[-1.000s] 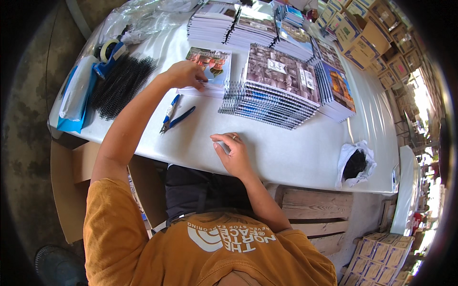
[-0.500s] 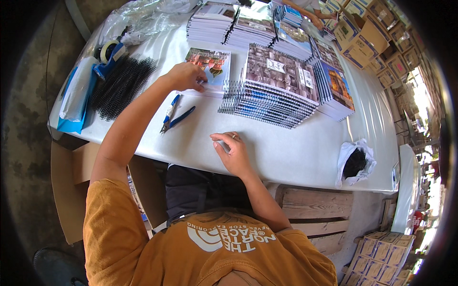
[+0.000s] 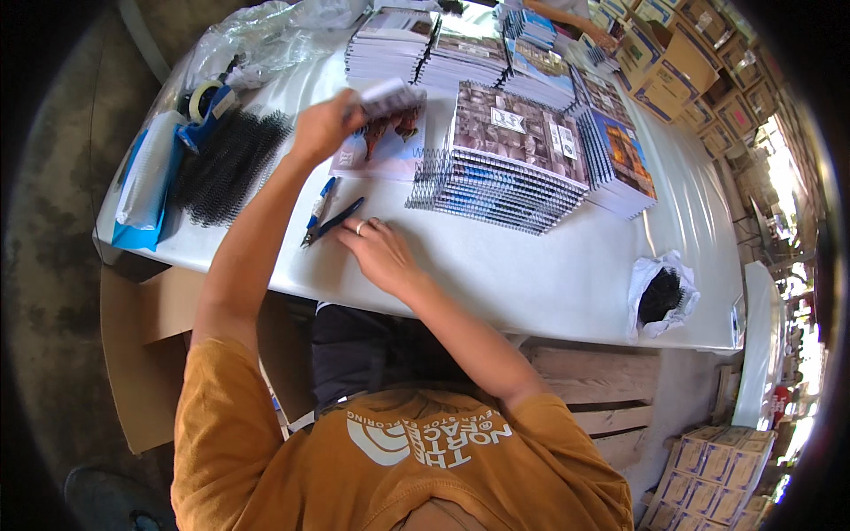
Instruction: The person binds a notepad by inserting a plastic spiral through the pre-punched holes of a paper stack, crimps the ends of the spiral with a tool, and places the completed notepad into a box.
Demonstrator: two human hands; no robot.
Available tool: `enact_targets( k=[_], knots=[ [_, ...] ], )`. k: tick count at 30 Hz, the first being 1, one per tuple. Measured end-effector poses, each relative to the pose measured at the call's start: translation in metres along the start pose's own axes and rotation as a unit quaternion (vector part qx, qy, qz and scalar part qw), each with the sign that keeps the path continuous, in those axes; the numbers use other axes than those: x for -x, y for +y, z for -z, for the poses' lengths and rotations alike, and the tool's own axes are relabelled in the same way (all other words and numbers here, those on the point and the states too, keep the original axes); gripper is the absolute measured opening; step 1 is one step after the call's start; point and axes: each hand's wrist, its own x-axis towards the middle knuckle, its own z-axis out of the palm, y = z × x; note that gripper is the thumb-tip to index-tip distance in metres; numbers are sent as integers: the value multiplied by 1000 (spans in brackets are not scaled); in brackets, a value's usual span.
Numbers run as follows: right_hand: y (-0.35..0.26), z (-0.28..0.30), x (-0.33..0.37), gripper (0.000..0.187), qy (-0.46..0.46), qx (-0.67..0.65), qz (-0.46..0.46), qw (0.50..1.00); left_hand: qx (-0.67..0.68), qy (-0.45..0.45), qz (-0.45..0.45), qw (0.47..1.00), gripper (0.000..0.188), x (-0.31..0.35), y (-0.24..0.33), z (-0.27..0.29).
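Observation:
My left hand (image 3: 326, 126) is closed on the upper left part of a notebook (image 3: 376, 155) with a building on its cover. A blurred greyish flap curls up from the notebook beside my fingers. My right hand (image 3: 382, 257) lies low over the table, fingers stretched out, fingertips right beside blue-handled pliers (image 3: 329, 218); whether they touch cannot be made out. To the right of the notebook stands a tall stack of spiral-bound notebooks (image 3: 518, 137) with grey patterned covers.
Black plastic spiral coils (image 3: 228, 164) lie at the left, near a blue tape dispenser (image 3: 205, 111) and a clear-wrapped pack (image 3: 152, 181). More notebook stacks (image 3: 465, 53) stand behind. A white bag of black coils (image 3: 662, 296) sits at the right. Another person's arm (image 3: 584, 26) shows at the back.
My left hand has moved up and left, raising a flap of the notebook. My right hand has moved left across the table to the pliers, its fingers stretching out.

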Motion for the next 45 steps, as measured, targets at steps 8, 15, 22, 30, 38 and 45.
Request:
enact_targets(
  k=[8,15,22,30,38,45],
  knots=[
    [3,-3,-37,26,-31,-39,112,992,59,454,104,883,19,35,-8,137],
    [-6,14,-66,23,132,-116,163,971,185,516,141,824,17,106,18,186],
    [36,14,-65,28,194,-203,-1,960,139,479,151,853,21,126,52,160],
    [-42,61,46,55,144,-588,-231,762,88,-10,-17,996,47,205,138,57],
    [33,129,88,16,124,-417,-141,889,474,58,162,863,60,155,84,55],
    [55,114,91,18,132,-477,-168,853,566,-17,197,800,25,182,100,4]
  ],
)
